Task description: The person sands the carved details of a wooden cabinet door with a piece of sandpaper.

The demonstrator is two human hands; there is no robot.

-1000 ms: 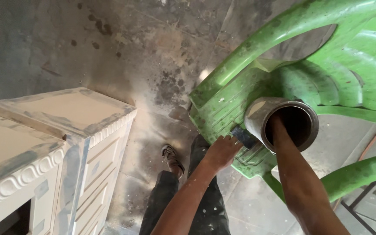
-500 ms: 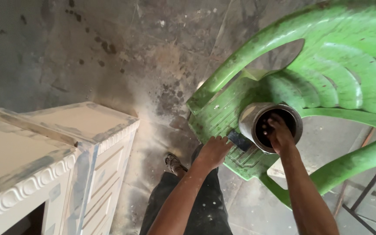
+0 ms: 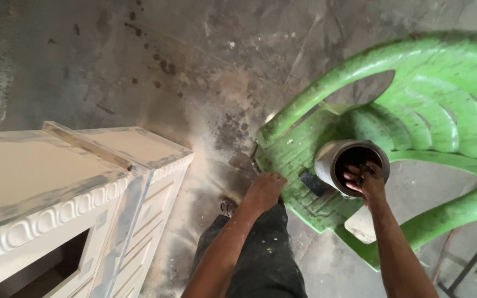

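a: what are my hands doing here?

b: speaking as the one wearing the camera: i'm looking straight down. my left hand (image 3: 263,190) rests flat, fingers loosely together, on the front edge of a green plastic chair (image 3: 443,99). it holds nothing.

a: and the right one?

b: my right hand (image 3: 364,177) is at the mouth of a grey metal can (image 3: 327,161) standing on the chair seat. my fingertips (image 3: 353,179) are curled over the near rim and dip into the dark opening. the fingers are bunched, but i cannot tell whether they pinch anything inside.

a: where exactly is the can?

b: near the middle of the seat, tilted slightly, its open top facing up toward me. just left of it, between my two hands, lies a small dark flat object (image 3: 311,182) on the seat; i cannot tell what it is.

a: what else is around?

b: to my left stands a white-primed wooden cabinet (image 3: 73,187) with carved moulding along its top edge, well apart from the chair. below me are my dark, paint-flecked trousers (image 3: 255,259) and one shoe (image 3: 228,206) on a dusty, stained concrete floor (image 3: 183,66).
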